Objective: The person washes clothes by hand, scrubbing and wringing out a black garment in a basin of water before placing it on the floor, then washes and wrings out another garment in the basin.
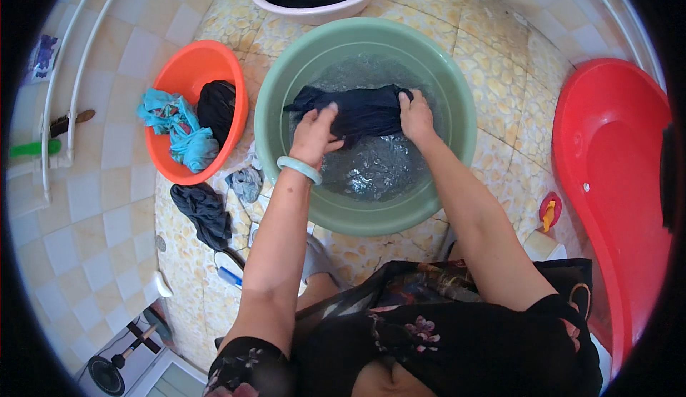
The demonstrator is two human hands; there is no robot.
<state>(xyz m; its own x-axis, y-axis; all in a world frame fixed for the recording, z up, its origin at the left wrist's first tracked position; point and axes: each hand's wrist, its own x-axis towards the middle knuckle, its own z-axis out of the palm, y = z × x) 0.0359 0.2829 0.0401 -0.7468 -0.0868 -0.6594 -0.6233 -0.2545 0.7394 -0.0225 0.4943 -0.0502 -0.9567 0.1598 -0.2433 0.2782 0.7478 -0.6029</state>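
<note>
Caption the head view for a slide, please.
Right hand holding dark cloth, left hand over it, in a green basin of water.

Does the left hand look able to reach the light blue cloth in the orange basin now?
Probably yes: the left hand has only the rims of the green tub and orange basin to cross, and nothing seems to cover the light blue cloth.

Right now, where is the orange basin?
In the head view, the orange basin is on the left, standing on the floor between the tiled wall and the big green tub.
</note>
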